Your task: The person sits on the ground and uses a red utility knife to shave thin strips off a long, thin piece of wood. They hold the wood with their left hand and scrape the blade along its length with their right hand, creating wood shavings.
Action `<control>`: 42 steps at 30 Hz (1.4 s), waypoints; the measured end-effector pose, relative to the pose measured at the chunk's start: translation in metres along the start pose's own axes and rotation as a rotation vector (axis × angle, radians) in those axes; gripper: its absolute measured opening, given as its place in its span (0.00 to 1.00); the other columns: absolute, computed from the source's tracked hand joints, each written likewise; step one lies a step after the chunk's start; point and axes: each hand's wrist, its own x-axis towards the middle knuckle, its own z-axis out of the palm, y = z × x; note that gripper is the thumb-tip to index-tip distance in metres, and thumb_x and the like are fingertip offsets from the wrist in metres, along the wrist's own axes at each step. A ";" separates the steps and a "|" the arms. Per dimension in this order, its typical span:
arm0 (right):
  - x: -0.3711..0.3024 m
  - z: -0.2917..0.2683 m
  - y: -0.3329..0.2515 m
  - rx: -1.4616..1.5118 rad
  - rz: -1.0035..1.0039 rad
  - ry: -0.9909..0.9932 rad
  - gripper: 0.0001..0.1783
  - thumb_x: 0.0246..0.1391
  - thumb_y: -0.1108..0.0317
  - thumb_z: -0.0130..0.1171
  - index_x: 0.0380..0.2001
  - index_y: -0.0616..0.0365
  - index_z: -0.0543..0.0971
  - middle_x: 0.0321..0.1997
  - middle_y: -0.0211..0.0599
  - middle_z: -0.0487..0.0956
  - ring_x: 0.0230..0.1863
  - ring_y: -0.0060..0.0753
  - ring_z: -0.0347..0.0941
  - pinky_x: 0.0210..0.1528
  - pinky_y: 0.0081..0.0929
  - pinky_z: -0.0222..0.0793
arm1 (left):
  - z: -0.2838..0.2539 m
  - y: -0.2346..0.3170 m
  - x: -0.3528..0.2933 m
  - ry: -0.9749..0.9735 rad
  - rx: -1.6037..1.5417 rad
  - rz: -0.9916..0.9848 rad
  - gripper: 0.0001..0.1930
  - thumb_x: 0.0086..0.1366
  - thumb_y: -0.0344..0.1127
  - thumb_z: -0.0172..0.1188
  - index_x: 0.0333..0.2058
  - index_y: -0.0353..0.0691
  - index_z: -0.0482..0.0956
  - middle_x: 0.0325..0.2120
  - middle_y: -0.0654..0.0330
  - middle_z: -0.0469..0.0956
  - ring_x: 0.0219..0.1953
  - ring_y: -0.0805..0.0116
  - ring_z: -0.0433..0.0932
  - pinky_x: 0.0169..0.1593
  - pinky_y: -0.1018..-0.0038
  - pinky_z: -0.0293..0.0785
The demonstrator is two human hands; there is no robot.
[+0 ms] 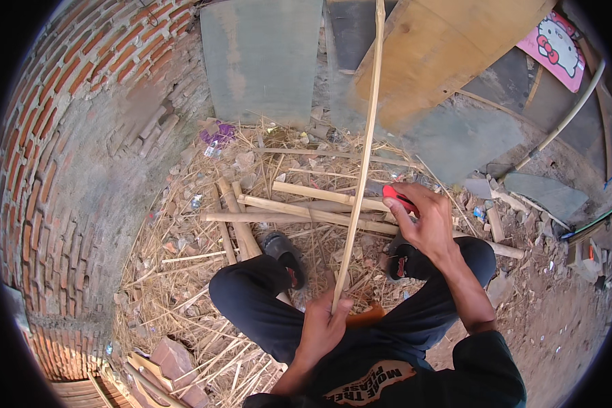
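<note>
A long, thin bamboo strip [366, 146] rises from my lap past the top of the picture. My left hand [321, 330] is closed around its lower end, between my thighs. My right hand [425, 219], above my right knee, grips the red handle of a knife [396, 197]. What looks like its grey blade points left at the strip; whether it touches the strip I cannot tell. Behind the strip, several split bamboo pieces [306, 209] lie crossed on the ground between and beyond my feet.
A worn brick wall [61, 170] curves along the left. Grey and brown boards [262, 61] lean at the back, with a pink cartoon panel [557, 47] at the far right. Shavings and litter [177, 272] cover the ground. Broken bricks [173, 360] lie at lower left.
</note>
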 end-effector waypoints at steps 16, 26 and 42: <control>-0.068 0.019 -0.037 0.186 -0.234 -0.266 0.18 0.57 0.57 0.77 0.46 0.53 0.86 0.31 0.32 0.83 0.25 0.38 0.83 0.27 0.34 0.79 | -0.005 0.006 0.031 0.009 0.027 0.051 0.13 0.68 0.33 0.74 0.44 0.32 0.80 0.21 0.59 0.77 0.23 0.72 0.75 0.30 0.70 0.72; -0.072 0.018 -0.052 0.105 -0.208 -0.277 0.17 0.58 0.54 0.77 0.45 0.50 0.87 0.29 0.29 0.81 0.24 0.34 0.83 0.24 0.33 0.77 | -0.006 0.013 0.034 0.030 0.061 0.047 0.17 0.72 0.41 0.74 0.44 0.31 0.83 0.21 0.53 0.80 0.21 0.64 0.76 0.30 0.66 0.74; -0.019 0.003 -0.009 0.077 0.016 -0.159 0.16 0.62 0.58 0.74 0.47 0.57 0.89 0.36 0.40 0.88 0.30 0.42 0.86 0.32 0.34 0.81 | 0.000 -0.003 0.011 0.023 0.196 -0.036 0.15 0.81 0.41 0.61 0.42 0.31 0.82 0.17 0.57 0.69 0.20 0.72 0.66 0.27 0.66 0.67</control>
